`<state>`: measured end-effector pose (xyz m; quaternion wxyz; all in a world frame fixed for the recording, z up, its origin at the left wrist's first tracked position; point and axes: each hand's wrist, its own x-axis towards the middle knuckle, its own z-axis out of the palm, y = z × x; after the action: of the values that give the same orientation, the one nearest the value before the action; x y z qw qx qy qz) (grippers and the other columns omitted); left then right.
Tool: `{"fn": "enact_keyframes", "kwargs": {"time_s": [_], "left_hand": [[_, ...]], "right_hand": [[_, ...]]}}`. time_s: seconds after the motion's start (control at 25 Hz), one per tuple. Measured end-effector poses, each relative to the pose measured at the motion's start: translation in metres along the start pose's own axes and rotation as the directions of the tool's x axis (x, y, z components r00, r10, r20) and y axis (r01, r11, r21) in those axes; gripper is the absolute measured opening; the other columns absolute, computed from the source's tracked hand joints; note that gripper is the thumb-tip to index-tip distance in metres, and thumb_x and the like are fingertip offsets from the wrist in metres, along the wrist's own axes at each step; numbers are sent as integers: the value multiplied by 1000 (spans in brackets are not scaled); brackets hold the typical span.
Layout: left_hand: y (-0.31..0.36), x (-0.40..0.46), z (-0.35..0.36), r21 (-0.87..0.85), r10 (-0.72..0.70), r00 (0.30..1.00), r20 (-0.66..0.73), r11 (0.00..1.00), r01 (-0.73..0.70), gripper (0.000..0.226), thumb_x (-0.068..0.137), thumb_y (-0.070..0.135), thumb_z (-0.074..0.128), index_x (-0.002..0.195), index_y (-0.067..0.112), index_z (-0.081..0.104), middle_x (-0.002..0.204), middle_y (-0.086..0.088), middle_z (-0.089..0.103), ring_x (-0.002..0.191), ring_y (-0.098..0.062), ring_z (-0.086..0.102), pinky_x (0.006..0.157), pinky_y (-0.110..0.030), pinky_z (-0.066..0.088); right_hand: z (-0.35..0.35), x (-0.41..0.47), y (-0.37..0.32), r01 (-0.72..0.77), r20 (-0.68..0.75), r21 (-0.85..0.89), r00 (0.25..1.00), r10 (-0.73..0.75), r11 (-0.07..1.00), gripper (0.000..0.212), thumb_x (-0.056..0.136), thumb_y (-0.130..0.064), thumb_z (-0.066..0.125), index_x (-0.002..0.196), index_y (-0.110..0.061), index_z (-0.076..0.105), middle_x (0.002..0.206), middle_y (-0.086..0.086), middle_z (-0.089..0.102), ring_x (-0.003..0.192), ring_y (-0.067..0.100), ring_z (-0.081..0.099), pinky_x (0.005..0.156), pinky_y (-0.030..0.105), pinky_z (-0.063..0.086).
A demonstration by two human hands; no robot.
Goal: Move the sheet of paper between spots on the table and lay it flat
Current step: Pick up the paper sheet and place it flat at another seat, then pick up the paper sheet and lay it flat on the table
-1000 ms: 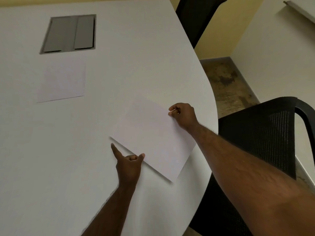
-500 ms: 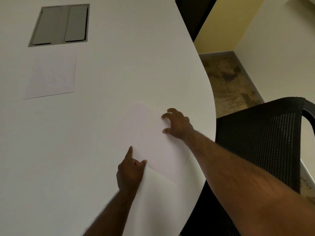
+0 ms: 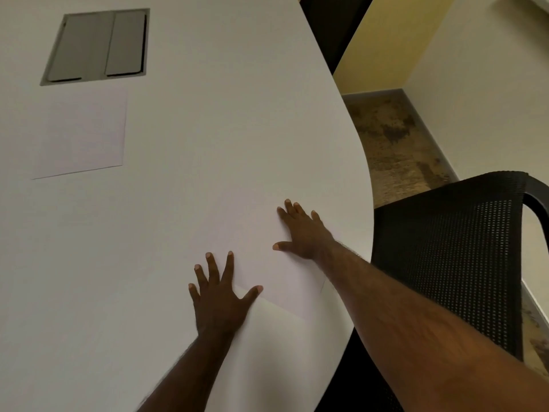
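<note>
A white sheet of paper point(image 3: 261, 263) lies flat on the white table point(image 3: 208, 129), near the table's curved right edge. My left hand point(image 3: 218, 295) rests palm down with fingers spread on the sheet's near-left edge. My right hand point(image 3: 303, 233) presses palm down, fingers spread, on the sheet's far-right part. Neither hand grips the sheet. Its outline is faint against the table; only the near corner shows clearly.
A second white sheet point(image 3: 83, 135) lies flat at the far left. Behind it a grey hatch point(image 3: 98, 46) is set into the tabletop. A black mesh chair point(image 3: 463, 248) stands right of the table edge, and another dark chair point(image 3: 335, 28) at the far side.
The sheet, held lifted by both hands a second ago, now lies flat. Both hands let go of its edges and opened, pressing palm down on it.
</note>
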<state>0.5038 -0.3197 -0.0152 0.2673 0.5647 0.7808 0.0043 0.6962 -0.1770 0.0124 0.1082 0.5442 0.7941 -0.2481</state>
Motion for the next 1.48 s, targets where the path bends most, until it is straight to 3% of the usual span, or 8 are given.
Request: {"fn": "enact_keyframes", "kwargs": {"time_s": [0.44, 0.56, 0.72, 0.88, 1.16, 1.32, 1.48], "left_hand": [[7, -5, 4, -2, -11, 1000, -25, 1000, 11, 99, 76, 84, 32, 144, 37, -23, 152, -1, -34, 147, -33, -20, 118, -51, -5], [7, -8, 1, -3, -5, 999, -41, 1000, 4, 95, 76, 85, 27, 141, 41, -28, 155, -2, -32, 147, -31, -21, 116, -55, -6], [6, -9, -19, 28, 21, 985, -173, 999, -16, 86, 77, 84, 12, 143, 44, -27, 157, 2, -29, 147, -27, -20, 113, -56, -13], [-16, -7, -74, 35, 51, 956, -289, 998, -43, 81, 81, 82, 10, 146, 44, -20, 158, 5, -25, 149, -23, -16, 114, -55, -13], [-95, -12, -216, -106, 112, 855, -507, 976, -190, 83, 80, 82, 24, 151, 42, 6, 163, 9, 4, 151, -15, 3, 120, -45, 6], [-156, -19, -286, -236, 81, 812, -578, 936, -261, 86, 78, 81, 34, 150, 40, 15, 162, 10, 15, 149, -14, 13, 120, -49, 17], [-214, -15, -344, -221, 136, 771, -622, 914, -340, 84, 80, 78, 38, 150, 37, 20, 160, 8, 23, 148, -15, 20, 118, -49, 23]], "right_hand": [[-4, 3, -1, -4, 41, 1, 999, 4, 1000, 95, 89, -51, 57, 153, -19, -5, 162, 4, -14, 150, 22, -8, 119, 50, 3], [-4, 1, -5, 9, -3, 40, 1000, -9, 999, 91, 90, -56, 50, 154, -19, -3, 163, 4, -12, 150, 23, -7, 119, 50, 3], [-8, -5, -23, 61, -106, 69, 993, -54, 996, 85, 91, -62, 40, 154, -21, 0, 163, 2, -12, 150, 21, -8, 119, 47, 1], [-30, -9, -54, 114, -231, 53, 968, -99, 992, 81, 93, -61, 38, 153, -23, -2, 161, -1, -14, 150, 19, -11, 119, 45, -2], [-71, -12, -162, 210, -508, 63, 848, -150, 976, 75, 95, -55, 38, 154, -25, 1, 160, -6, -12, 147, 11, -12, 120, 42, -1], [-89, -16, -245, 263, -589, 94, 792, -159, 960, 73, 96, -52, 42, 154, -24, 8, 164, -1, -4, 150, 15, -3, 120, 42, 2], [-102, -12, -325, 266, -673, 124, 731, -117, 956, 69, 96, -49, 45, 153, -21, 17, 164, 1, 5, 150, 17, 6, 121, 42, 5]]}}
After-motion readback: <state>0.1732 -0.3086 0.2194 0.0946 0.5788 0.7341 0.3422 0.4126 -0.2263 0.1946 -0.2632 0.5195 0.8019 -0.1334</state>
